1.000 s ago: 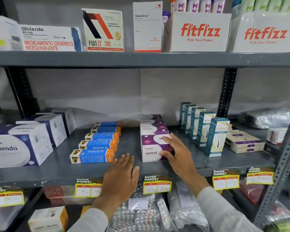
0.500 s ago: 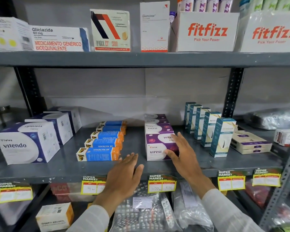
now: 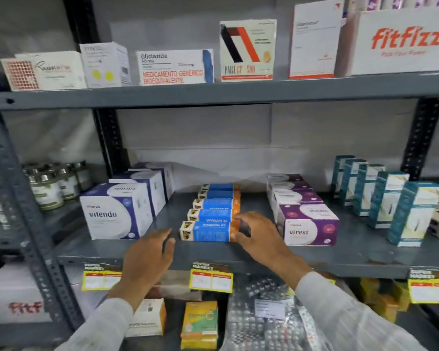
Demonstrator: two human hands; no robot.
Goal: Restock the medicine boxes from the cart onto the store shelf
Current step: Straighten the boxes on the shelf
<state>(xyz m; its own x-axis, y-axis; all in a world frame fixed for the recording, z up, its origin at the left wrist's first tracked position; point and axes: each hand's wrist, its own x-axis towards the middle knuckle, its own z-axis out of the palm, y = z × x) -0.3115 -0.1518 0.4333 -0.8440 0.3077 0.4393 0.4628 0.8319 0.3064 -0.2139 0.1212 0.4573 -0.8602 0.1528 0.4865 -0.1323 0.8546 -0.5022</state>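
Note:
A row of several blue and orange Vivalyn boxes runs front to back on the grey middle shelf (image 3: 365, 254). The front Vivalyn box (image 3: 208, 231) lies near the shelf's edge. My right hand (image 3: 261, 236) is at its orange right end, fingers curled, thumb and forefinger touching that end. My left hand (image 3: 150, 254) hovers open just off the box's left end, fingers spread, holding nothing. To the right stands a row of purple Virest boxes (image 3: 307, 231); white and blue Vitendo boxes (image 3: 112, 216) stand to the left. No cart is in view.
Teal upright boxes (image 3: 411, 214) line the shelf's right side. Jars (image 3: 48, 186) sit in the bay to the left, behind a grey upright post (image 3: 36, 236). Yellow price tags (image 3: 211, 277) hang on the shelf edge. Blister packs (image 3: 264, 312) fill the lower shelf.
My right hand has left the front Virest box and moved left to the front Vivalyn box. My left hand has shifted left with it. The view has swung left.

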